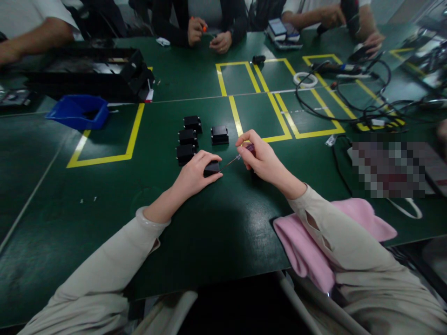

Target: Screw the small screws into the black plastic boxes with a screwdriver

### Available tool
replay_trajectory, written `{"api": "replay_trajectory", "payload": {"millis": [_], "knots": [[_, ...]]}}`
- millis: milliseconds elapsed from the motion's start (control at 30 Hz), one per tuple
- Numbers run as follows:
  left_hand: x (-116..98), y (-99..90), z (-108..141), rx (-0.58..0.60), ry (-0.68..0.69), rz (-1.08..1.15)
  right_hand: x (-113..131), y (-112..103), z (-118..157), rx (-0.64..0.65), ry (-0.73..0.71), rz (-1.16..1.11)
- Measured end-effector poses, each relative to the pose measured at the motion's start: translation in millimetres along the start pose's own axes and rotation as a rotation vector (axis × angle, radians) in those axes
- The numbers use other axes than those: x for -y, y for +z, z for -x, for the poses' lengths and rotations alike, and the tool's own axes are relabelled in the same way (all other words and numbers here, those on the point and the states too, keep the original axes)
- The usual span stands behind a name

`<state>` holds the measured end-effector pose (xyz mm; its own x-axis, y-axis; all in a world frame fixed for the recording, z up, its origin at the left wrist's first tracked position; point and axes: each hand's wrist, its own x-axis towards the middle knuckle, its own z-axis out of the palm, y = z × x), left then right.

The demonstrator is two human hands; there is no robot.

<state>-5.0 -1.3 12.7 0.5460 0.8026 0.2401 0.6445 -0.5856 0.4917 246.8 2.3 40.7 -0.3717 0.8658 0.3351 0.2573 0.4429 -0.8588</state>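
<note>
My left hand (194, 176) is closed around a small black box (211, 168) resting on the green table. In my right hand (260, 157) is a screwdriver (250, 147) with a purplish handle, gripped between thumb and fingers. Its thin shaft slants down to the left, the tip close to the right end of the held box; whether it touches I cannot tell. Just beyond my left hand, several similar black boxes stand in a column, among them the farthest one (193, 123). Another black box (220, 134) sits apart, to the right of that column.
A blue bin (79, 112) and a long black tray (91, 74) stand at the left. Black cables (375, 100) and a white ring (305, 80) lie at the right. Pink cloth (300, 246) is under my right forearm. Across the table, other people's hands (220, 42) are working.
</note>
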Motion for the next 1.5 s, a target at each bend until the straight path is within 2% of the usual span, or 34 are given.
{"api": "replay_trajectory", "payload": {"millis": [1500], "knots": [[2.6,2.2,0.1,-0.025,0.035,0.003,-2.3,0.4,0.9,-0.007,-0.035,0.002]]}}
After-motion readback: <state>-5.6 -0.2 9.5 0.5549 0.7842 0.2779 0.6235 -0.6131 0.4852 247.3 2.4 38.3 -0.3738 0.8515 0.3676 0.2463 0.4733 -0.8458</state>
